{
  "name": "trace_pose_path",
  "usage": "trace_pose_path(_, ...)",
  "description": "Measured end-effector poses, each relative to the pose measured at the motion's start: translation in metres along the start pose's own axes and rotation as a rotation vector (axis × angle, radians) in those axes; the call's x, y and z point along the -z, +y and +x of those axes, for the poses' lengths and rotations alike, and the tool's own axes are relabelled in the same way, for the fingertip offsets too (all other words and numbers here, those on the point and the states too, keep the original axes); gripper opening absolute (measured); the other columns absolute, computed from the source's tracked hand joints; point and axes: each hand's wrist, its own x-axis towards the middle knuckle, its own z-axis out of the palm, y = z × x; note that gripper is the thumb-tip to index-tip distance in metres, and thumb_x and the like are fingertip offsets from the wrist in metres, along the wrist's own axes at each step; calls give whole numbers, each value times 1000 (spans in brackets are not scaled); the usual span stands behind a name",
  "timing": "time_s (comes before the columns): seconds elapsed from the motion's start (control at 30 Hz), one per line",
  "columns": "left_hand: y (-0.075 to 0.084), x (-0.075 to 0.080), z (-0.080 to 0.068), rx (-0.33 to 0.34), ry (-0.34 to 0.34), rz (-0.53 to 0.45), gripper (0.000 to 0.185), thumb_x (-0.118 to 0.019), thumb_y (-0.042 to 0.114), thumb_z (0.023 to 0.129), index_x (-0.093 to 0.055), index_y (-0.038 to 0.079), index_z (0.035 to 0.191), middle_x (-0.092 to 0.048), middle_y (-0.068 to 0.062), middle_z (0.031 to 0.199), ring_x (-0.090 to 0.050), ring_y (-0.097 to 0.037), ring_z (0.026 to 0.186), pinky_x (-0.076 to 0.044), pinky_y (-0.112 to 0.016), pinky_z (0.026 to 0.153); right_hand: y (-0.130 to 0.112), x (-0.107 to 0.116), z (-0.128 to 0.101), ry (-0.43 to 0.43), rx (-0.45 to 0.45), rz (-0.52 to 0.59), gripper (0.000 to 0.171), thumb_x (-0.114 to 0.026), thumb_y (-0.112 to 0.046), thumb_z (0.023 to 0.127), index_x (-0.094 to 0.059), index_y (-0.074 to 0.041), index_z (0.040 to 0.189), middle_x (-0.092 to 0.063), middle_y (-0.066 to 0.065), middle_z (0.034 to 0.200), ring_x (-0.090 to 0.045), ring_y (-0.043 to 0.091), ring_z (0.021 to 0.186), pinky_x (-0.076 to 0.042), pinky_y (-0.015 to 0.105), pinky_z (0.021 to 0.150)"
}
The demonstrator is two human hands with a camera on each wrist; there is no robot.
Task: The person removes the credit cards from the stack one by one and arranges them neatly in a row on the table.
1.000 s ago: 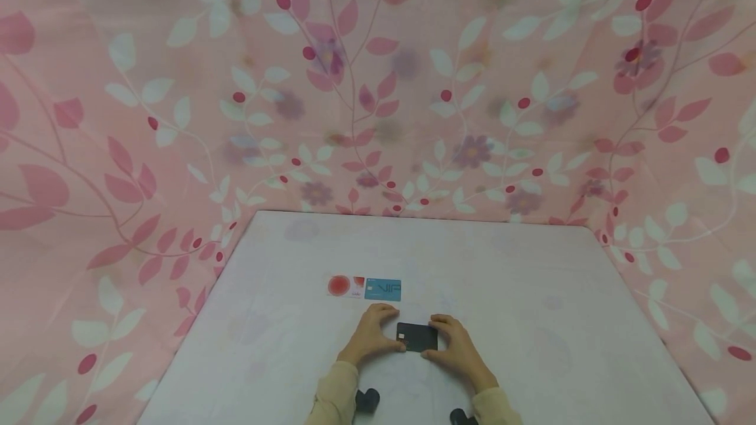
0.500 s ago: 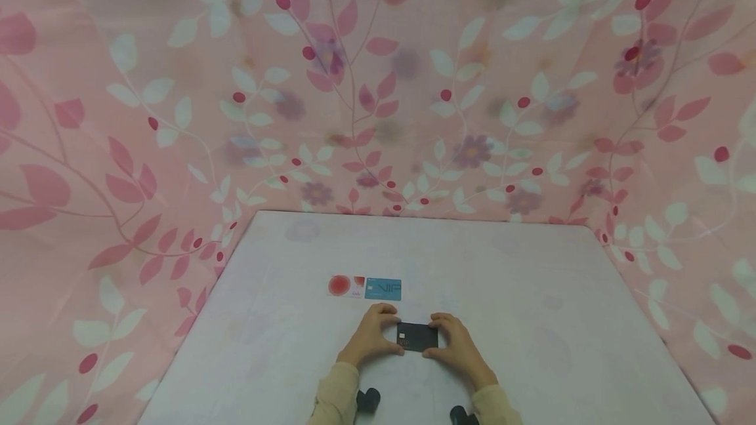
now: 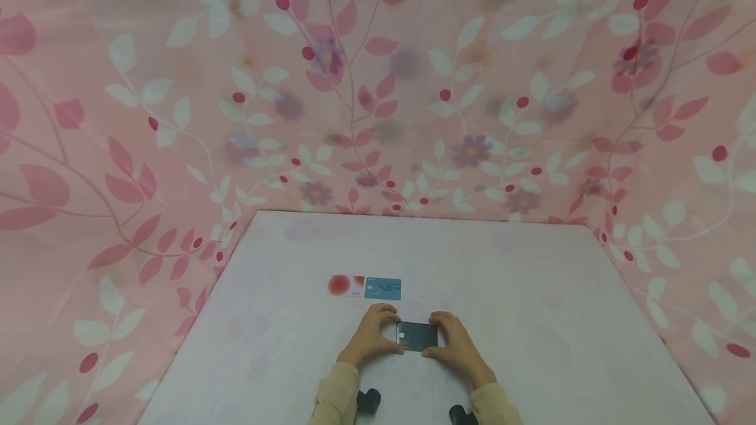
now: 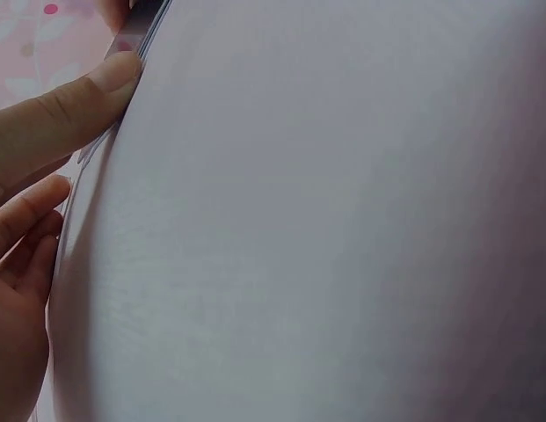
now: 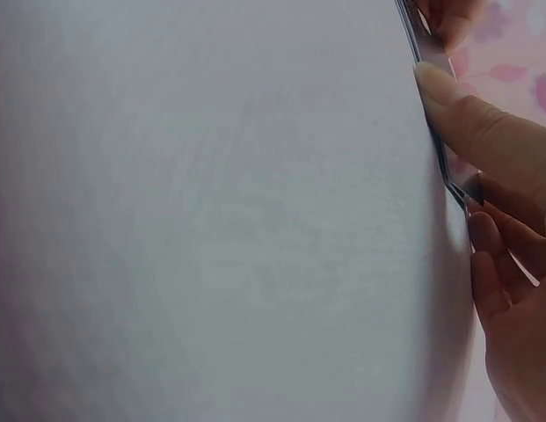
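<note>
A black card with a small pale chip lies low over the white table between both hands in the head view. My left hand holds its left end, thumb at the near edge and curled fingers at the far side. The right hand grips the right end in the same way. Both wrist views show the card nearly edge-on; in the left wrist view the thumb presses its near edge, with a few thin layers visible there. Beyond the hands lie a blue VIP card and a white-and-red card, side by side.
The white-covered table carries the cards. Pink floral fabric hangs behind it and along both sides. Dark wrist-worn devices show beside the cuffs.
Hands and black card stay almost in place. The card's face now looks slightly greyer, with a sheen, and its lettering is no longer readable. The two far cards have not moved.
</note>
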Motion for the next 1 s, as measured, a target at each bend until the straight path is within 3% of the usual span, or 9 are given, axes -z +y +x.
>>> trace_pose_path(0.4, -1, -1, 1, -80, 58, -3, 53, -92, 20, 50, -67, 9, 96, -61, -6, 113, -52, -25, 111, -42, -42, 99, -4, 3, -1, 31, 36, -21, 54, -89, -18, 57, -60, -2, 100, -54, 16, 117, -47, 38, 111, -40, 54, 96)
trace_pose_path(0.6, 1, -1, 0, -29, 38, -39, 53, -91, 20, 52, -67, 10, 98, -61, -5, 115, -50, -26, 114, -39, -44, 101, -12, 7, 0, -25, -41, -94, 57, -89, -22, 57, -59, -3, 102, -53, 8, 104, -47, 27, 100, -45, 49, 88)
trace_pose_path(0.73, 1, 0, 0, -20, 40, -35, 53, -92, 20, 52, -67, 11, 98, -61, -5, 115, -50, -26, 114, -39, -43, 102, -17, 9, 0, -72, -54, -82, 62, -87, -20, 59, -57, 1, 110, -58, 6, 98, -53, 20, 87, -49, 42, 79)
trace_pose_path(0.83, 0, -1, -1, -24, 40, -24, 53, -91, 21, 52, -67, 10, 97, -61, -4, 116, -50, -26, 115, -39, -43, 102, -19, 10, 0, -96, -64, -92, 67, -87, -19, 61, -55, 2, 117, -57, 4, 96, -48, 13, 79, -47, 34, 70)
trace_pose_path(1.0, -1, -1, -2, -16, 34, -24, 52, -91, 25, 54, -66, 10, 97, -61, -4, 117, -50, -26, 116, -39, -44, 102, -19, 10, -2, -101, -40, -114, 68, -85, -16, 64, -54, 2, 122, -57, 4, 101, -49, 12, 83, -49, 33, 74)
